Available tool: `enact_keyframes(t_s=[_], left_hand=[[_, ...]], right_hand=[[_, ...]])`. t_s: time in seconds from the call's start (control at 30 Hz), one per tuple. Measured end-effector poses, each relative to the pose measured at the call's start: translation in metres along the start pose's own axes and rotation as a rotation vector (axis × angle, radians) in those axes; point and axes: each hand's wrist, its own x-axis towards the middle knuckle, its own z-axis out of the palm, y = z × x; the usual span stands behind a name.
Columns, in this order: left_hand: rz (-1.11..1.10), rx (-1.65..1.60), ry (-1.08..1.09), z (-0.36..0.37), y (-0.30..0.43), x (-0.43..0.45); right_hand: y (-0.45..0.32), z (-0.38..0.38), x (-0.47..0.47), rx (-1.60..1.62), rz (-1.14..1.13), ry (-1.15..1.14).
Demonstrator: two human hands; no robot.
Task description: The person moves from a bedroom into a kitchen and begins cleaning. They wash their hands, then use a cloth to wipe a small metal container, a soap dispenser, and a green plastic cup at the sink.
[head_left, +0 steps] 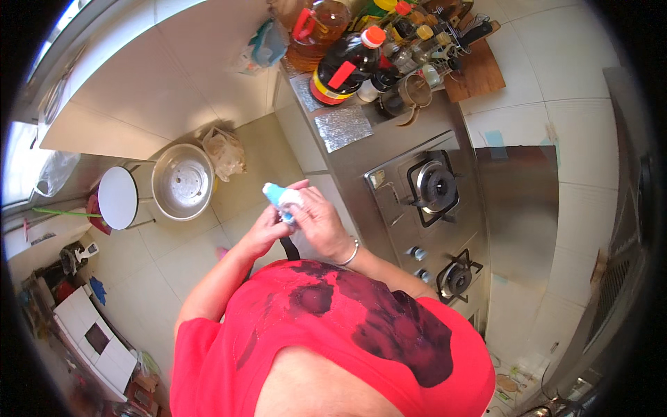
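Note:
Close together in front of my red shirt, both hands are on a small blue-and-white item (281, 199), perhaps a crumpled cloth; its exact kind cannot be told. My left hand (267, 229) grips its lower end, fingers partly hidden. My right hand (322, 221), with a silver bangle at the wrist, has its thumb and fingers closed around the white part. A black strap (289, 249) hangs just below the hands.
At right runs a steel counter (346, 172) with a two-burner gas stove (437, 187). Bottles, a dark sauce jug (346, 68) and a wooden board (477, 73) stand at its far end. A metal basin (182, 182), a plastic bag (225, 154) and a round stool (118, 198) are at left.

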Motion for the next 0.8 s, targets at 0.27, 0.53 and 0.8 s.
enact_keyframes(t_s=[0.27,0.53,0.8], left_hand=[[0.162,0.168,0.483,-0.078,-0.013,-0.222],[0.567,0.267,1.031,-0.117,-0.005,-0.471],[0.752,0.039,1.458,-0.123,-0.013,-0.58]], right_hand=[[-0.097,0.155,-0.01,-0.195,-0.47,-0.25],[-0.195,0.359,-0.039,0.166,-0.329,-0.743],[-0.222,0.499,-0.038,0.264,-0.066,-1.306]])
